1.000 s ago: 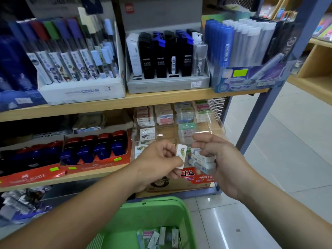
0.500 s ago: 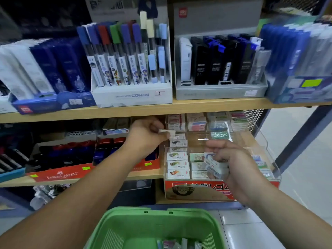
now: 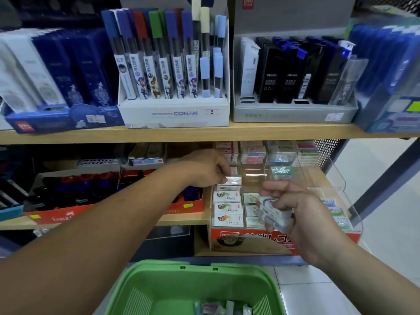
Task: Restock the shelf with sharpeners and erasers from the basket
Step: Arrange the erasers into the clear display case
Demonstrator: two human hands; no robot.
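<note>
Head view of a stationery shelf during restocking. The left hand (image 3: 204,171) reaches under the upper shelf board (image 3: 250,131) and pinches a small wrapped eraser (image 3: 233,180) between curled fingertips, at the rear of the leftmost column of a clear compartmented organizer (image 3: 338,180). In front of it in that column lie three printed erasers (image 3: 227,208) in a row. The right hand (image 3: 302,214) hovers over the organizer's middle columns, its fingers curled round a stack of erasers (image 3: 270,211), and it hides part of the compartments beneath. The organizer rests on a red carton (image 3: 250,241) at the right end of the lower shelf (image 3: 181,220). The upper board overhangs the organizer's back rows. Just left of the organizer stands a red display box (image 3: 59,218) of dark blue and red items, too blurred to name. On the upper board sit a white lead-refill box (image 3: 175,113) and a grey tray (image 3: 293,111) of black cases. The green basket (image 3: 159,269) lies below both forearms, with a few loose packets (image 3: 223,308) in its bottom. A blue upright post (image 3: 384,178) bounds the shelf at right.
</note>
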